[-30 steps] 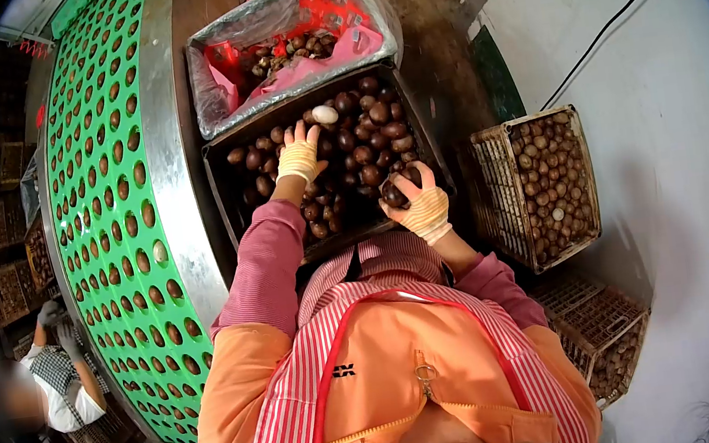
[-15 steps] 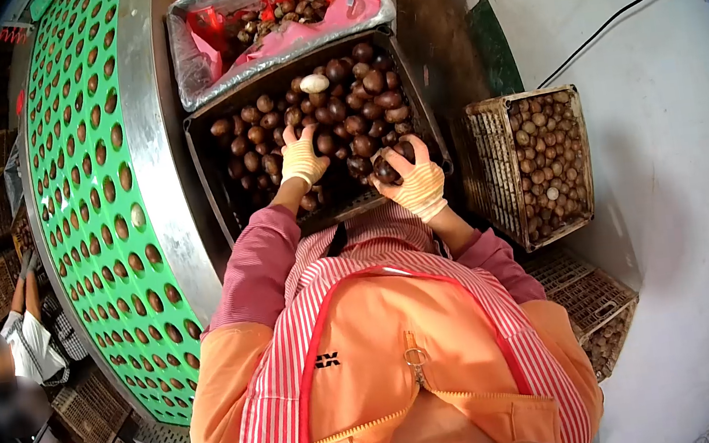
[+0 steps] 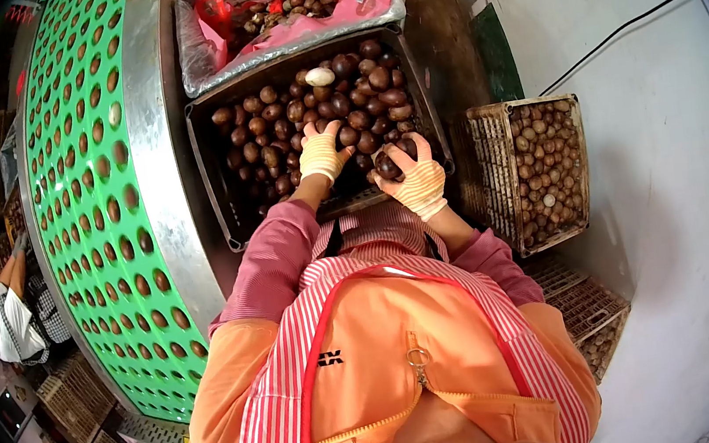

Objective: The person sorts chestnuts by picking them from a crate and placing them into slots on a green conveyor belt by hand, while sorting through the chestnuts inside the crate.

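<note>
A dark crate [image 3: 204, 165] in front of me holds many shiny dark brown eggs [image 3: 281, 129], with one white egg [image 3: 319, 76] among them. My left hand [image 3: 323, 156], in a yellow-striped glove with bare fingertips, reaches into the crate's middle. Its fingers are apart and rest on the eggs there; I see none clearly held. At the crate's right front, my right hand [image 3: 417, 182], gloved the same way, has its fingers curled round dark eggs [image 3: 388, 164]. How many it grips is partly hidden.
To the left runs a green belt [image 3: 100, 279] with brown eggs in its holes, edged by a metal rim [image 3: 161, 157]. A plastic-lined bin [image 3: 200, 77] stands behind the crate. At right are a crate of paler eggs [image 3: 508, 176] and a white wall [image 3: 677, 182]. Another person [image 3: 13, 321] is far left.
My left hand has shifted a little right among the eggs. My right hand stays nearly in place, still gripping eggs. The white egg on the green belt has moved away from me.
</note>
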A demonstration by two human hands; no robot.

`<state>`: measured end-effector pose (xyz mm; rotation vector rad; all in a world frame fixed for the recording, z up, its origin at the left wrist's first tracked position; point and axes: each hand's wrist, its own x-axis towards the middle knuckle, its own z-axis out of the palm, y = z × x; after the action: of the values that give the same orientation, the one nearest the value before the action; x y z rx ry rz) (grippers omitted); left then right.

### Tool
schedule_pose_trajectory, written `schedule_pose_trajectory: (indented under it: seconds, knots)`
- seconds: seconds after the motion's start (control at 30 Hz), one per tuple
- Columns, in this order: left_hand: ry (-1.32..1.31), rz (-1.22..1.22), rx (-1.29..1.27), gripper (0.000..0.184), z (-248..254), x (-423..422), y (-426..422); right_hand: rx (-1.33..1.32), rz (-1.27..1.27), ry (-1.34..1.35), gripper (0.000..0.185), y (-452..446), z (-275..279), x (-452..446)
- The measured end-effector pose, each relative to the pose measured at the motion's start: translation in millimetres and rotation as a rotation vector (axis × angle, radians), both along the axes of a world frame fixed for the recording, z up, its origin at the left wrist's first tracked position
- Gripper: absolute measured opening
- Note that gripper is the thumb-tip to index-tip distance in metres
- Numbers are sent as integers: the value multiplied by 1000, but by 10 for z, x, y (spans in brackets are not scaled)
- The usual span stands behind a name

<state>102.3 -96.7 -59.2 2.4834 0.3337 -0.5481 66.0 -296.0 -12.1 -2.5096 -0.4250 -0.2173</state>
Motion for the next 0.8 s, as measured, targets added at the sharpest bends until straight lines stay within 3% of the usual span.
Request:
schedule_pose_trajectory:
  seconds: [0.07, 0.23, 0.4, 0.47, 0.5, 0.53, 0.57, 0.63, 0.7, 0.8]
  knots:
    - [87, -7, -71, 64, 63, 56, 52, -12, -1, 12, 50, 0, -2, -15]
    - [-75, -201, 69, 64, 36, -160, -61, -53, -1, 25, 50, 16, -7, -7]
    - [7, -215, -135, 73, -62, -64, 67, -32, 9, 87, 54, 32, 63, 10]
    - [-146, -46, -248, 72, -231, -183, 25, 93, 23, 61, 56, 20, -47, 70]
    - [-105, 35, -466, 75, -237, -168, 40, 194, 45, 28, 54, -3, -186, 124]
    - [-197, 180, -661, 69, 78, -286, 53, 525, 22, 293, 53, -58, -435, 194]
    - [-190, 239, -920, 62, 162, -378, 66, 794, 3, 564, 56, 53, -199, 200]
    - [-192, 368, -1131, 54, 621, -613, 159, 987, 0, 1021, 58, 183, 44, 284]
    - [-242, 417, -1314, 54, 768, -845, 314, 1055, 181, 1036, 58, 580, 28, 234]
    - [-504, 556, -1286, 44, 868, -1181, 696, 1157, 316, 1446, 55, 1212, 174, 126]
